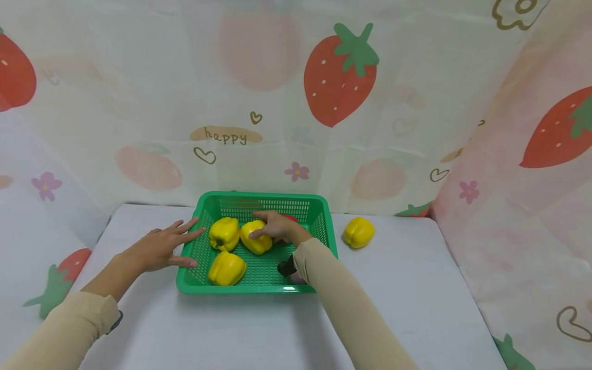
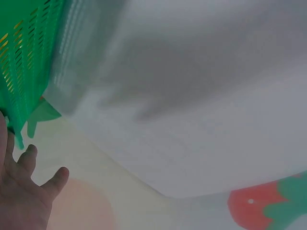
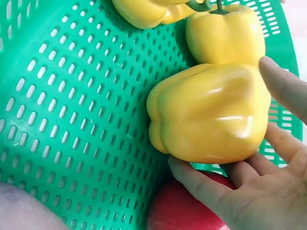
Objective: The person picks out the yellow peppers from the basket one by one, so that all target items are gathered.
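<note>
In the head view a green plastic basket (image 1: 250, 289) stands on the white table. My right hand (image 1: 277, 227) reaches into it, its fingers and thumb around a yellow bell pepper (image 3: 208, 115). Two more yellow bell peppers lie to the left, one upper (image 1: 224, 233) and one lower (image 1: 226, 269). Below the fingers in the right wrist view shows a round red item (image 3: 187, 206), partly covered by the hand. At the basket's left rim my left hand (image 1: 159, 249) is spread, fingertips right at the edge.
Right of the basket, another yellow bell pepper (image 1: 358, 233) rests on the table (image 1: 398, 303). A pale purple rounded item (image 3: 26, 211) sits in the basket's near right corner, mostly behind my right sleeve. A strawberry-printed cloth (image 1: 277, 169) hangs behind the table.
</note>
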`<state>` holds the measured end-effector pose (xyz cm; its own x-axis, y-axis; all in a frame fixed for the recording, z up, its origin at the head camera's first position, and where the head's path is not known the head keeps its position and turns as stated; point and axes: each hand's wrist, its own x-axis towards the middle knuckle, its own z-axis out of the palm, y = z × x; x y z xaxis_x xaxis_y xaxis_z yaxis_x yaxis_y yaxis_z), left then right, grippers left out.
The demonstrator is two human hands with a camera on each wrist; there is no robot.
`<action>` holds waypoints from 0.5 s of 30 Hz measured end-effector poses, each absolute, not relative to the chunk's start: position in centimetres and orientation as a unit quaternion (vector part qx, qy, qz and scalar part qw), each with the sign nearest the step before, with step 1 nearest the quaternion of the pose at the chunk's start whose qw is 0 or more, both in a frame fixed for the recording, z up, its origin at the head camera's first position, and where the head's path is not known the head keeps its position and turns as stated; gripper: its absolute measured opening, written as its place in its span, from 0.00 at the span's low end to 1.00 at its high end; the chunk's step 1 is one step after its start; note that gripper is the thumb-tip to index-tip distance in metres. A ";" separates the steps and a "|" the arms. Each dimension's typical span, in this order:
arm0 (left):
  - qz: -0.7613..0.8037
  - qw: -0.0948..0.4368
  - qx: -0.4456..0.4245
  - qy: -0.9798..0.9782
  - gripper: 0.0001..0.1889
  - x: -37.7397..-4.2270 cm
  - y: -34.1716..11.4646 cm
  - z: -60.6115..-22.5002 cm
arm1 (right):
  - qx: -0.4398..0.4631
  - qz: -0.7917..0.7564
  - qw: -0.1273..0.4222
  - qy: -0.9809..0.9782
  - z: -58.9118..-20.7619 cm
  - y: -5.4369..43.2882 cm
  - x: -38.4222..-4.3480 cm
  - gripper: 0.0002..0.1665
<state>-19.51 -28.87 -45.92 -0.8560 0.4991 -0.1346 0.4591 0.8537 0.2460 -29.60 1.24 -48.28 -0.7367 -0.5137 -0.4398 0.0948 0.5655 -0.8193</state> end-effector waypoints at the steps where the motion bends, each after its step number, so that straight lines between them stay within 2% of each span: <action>1: 0.104 0.097 0.250 0.958 0.45 -19.5 -28.9 -45.9 | -0.128 -0.446 0.339 0.819 -48.3 1.2 -29.6 0.45; 15: 0.109 0.105 0.243 0.958 0.45 -19.6 -28.9 -46.0 | -0.136 -0.406 0.317 0.846 -48.4 0.9 -29.6 0.43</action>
